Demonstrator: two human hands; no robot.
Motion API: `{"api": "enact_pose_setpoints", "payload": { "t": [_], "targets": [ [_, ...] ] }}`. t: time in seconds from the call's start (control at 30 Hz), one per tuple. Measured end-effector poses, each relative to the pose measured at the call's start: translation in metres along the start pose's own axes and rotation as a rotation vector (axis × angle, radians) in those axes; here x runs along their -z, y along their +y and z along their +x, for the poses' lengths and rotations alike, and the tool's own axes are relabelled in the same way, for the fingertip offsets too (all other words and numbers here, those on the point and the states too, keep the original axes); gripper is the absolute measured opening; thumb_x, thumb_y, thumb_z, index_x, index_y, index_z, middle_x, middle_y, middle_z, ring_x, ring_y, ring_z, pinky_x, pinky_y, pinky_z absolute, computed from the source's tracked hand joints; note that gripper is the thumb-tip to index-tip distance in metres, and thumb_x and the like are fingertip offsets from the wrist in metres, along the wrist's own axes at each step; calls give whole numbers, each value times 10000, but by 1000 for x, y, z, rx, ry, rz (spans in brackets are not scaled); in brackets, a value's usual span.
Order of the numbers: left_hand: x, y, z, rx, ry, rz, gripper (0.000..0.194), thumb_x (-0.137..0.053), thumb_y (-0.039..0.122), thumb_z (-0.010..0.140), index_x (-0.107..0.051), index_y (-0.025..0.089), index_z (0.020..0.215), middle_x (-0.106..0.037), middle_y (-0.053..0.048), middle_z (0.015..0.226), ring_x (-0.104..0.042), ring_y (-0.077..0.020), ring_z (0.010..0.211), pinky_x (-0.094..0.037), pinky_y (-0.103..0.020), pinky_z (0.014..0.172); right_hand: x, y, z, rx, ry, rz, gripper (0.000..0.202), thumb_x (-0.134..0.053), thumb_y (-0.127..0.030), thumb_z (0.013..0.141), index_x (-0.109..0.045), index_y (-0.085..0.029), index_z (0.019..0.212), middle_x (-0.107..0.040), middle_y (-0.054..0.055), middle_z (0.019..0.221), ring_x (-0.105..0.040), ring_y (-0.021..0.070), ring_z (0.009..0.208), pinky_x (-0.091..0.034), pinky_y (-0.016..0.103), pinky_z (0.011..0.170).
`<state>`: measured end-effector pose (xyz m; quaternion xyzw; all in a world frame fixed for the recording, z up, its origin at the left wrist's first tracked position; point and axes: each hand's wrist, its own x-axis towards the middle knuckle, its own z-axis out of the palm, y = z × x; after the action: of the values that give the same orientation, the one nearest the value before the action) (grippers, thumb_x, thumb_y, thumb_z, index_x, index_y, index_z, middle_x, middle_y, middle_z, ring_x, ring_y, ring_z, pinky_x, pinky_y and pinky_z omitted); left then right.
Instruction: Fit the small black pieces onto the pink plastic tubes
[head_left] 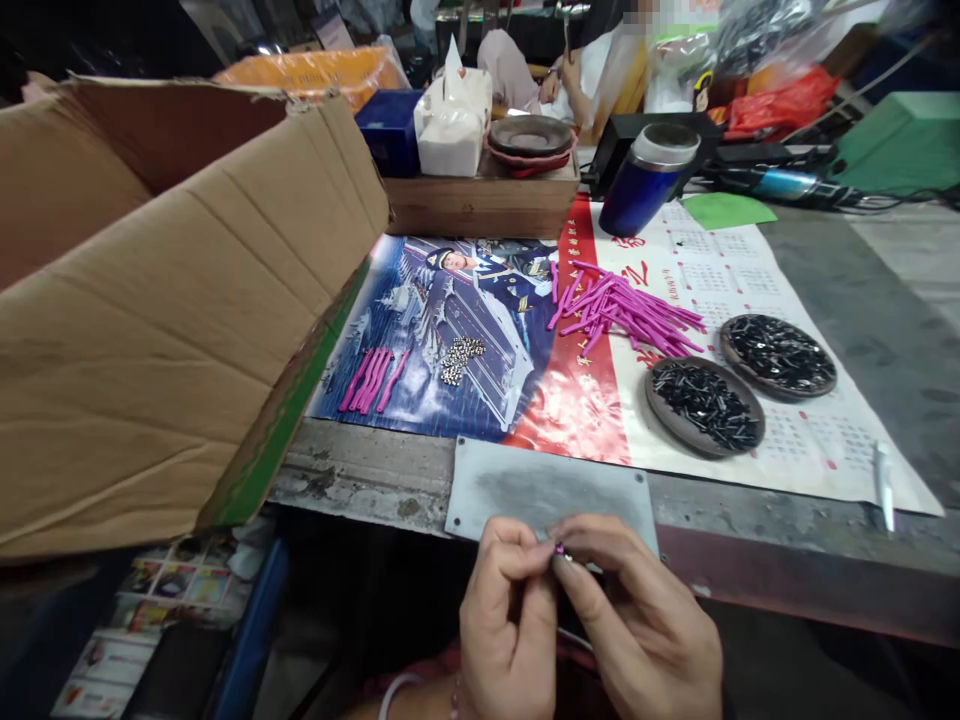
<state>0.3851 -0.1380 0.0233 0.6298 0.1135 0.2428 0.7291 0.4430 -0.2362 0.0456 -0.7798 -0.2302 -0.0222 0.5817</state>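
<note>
My left hand (504, 610) and my right hand (643, 612) meet fingertip to fingertip at the table's front edge. Both are closed in a pinch around a small magenta piece (560, 550). A tiny shiny bit shows beside it; most of the piece is hidden by the fingers. Just behind the hands lies a grey metal plate (551, 490). Beyond it are a loose heap of magenta sticks (626, 308), a short row of similar sticks (369, 380), and a cluster of small black-and-white beads (460, 360).
Two round dishes, a nearer dish (656, 415) and a farther dish (825, 385), hold small dark parts. A large cardboard box (165, 350) stands at left. A blue tumbler (649, 180) and a wooden box (480, 208) are behind. A white pen-like object (885, 485) lies at right.
</note>
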Motion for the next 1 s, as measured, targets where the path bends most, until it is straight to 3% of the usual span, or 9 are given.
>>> {"api": "enact_pose_setpoints", "payload": {
  "t": [0.3, 0.53, 0.7, 0.9, 1.0],
  "targets": [
    [2, -1, 0, -47, 37, 55, 205, -505, 54, 972, -618, 224, 990, -549, -6, 915, -595, -117, 844, -520, -192, 788, -2, 2, -4, 97, 6, -129, 166, -620, -128, 938, -701, -226, 1046, -743, 33, 1027, -728, 131, 937, -574, 171, 871],
    [6, -3, -2, -85, 49, 129, 198, -532, 53, 967, -635, 214, 1018, -587, -11, 963, -625, -109, 874, -538, -186, 814, -9, -11, 7, 43, 5, 33, 163, -608, -56, 916, -713, -173, 958, -749, 51, 954, -724, 133, 885, -578, 184, 815],
    [8, -3, -6, -150, 19, 170, 238, -525, 22, 957, -653, 204, 1041, -601, -22, 980, -628, -119, 880, -546, -203, 791, -3, -24, 7, 82, 38, -15, 155, -606, -16, 903, -718, -108, 958, -742, 90, 924, -711, 139, 899, -565, 192, 836],
    [3, 7, -9, -173, -4, 54, 278, -529, -1, 943, -634, 224, 1067, -570, -5, 979, -595, -111, 892, -532, -180, 768, 9, -25, 8, -88, -62, 308, 47, -709, -112, 880, -739, -140, 858, -727, 50, 848, -709, 129, 786, -571, 197, 734],
    [2, 7, -12, -138, -14, 15, 261, -522, 17, 953, -618, 235, 1061, -553, 1, 995, -586, -108, 909, -529, -180, 798, 8, -21, 5, -132, -52, 382, 50, -724, -150, 878, -727, -170, 832, -716, 22, 818, -696, 123, 742, -564, 202, 686]
  ]
}}
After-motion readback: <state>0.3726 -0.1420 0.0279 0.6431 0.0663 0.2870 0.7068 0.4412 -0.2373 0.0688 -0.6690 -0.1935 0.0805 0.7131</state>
